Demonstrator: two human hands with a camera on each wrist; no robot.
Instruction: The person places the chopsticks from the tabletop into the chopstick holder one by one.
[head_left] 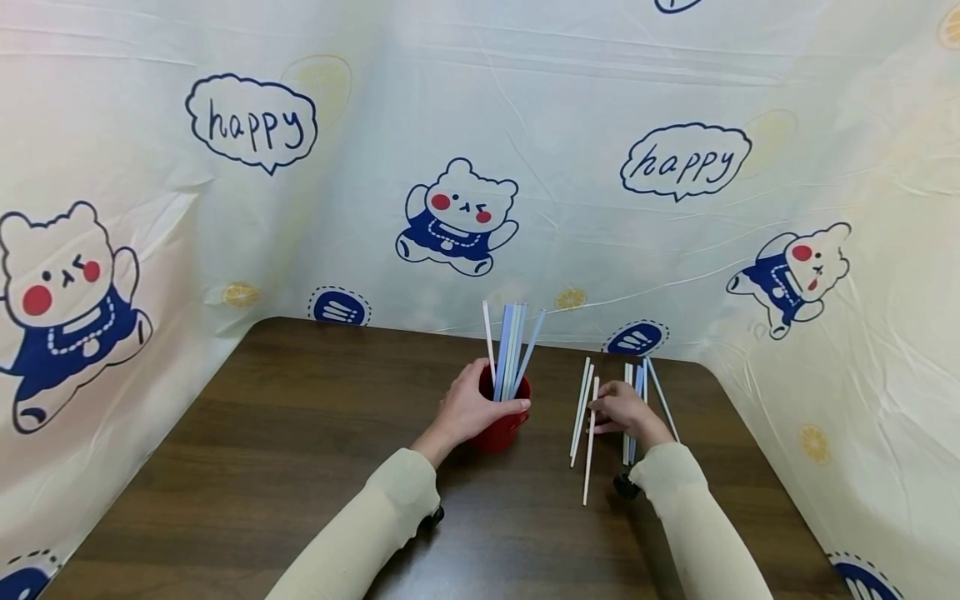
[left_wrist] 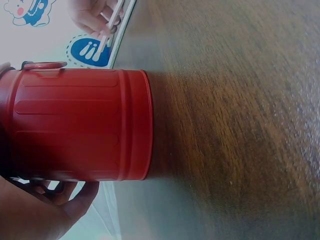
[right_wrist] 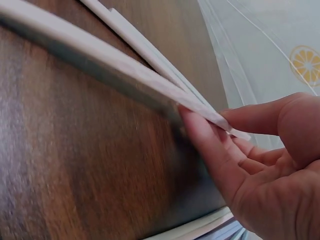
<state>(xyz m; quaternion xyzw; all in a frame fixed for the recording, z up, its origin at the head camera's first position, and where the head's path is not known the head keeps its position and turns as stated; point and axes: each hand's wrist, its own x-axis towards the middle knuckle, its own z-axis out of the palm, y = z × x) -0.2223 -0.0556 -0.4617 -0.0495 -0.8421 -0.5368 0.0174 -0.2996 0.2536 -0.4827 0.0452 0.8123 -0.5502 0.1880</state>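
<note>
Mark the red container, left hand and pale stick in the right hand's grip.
Red container [left_wrist: 75, 125]: left wrist view, on its side wall.
Left hand [head_left: 470, 407]: head view, back of the hand.
Pale stick [right_wrist: 115, 60]: right wrist view, along its shaft.

Your counter [head_left: 300, 417] is dark brn. wood-grain, grain running L to R, w/ a sheen nr. your side. You've got the red cup [head_left: 498, 435] standing upright on it nr. the middle. To the R of that lie two pale sticks [head_left: 580, 408] side by side, then a bunch of pale & blue sticks [head_left: 627, 450] w/ a slanted bluish stick [head_left: 663, 400] beside it.
</note>
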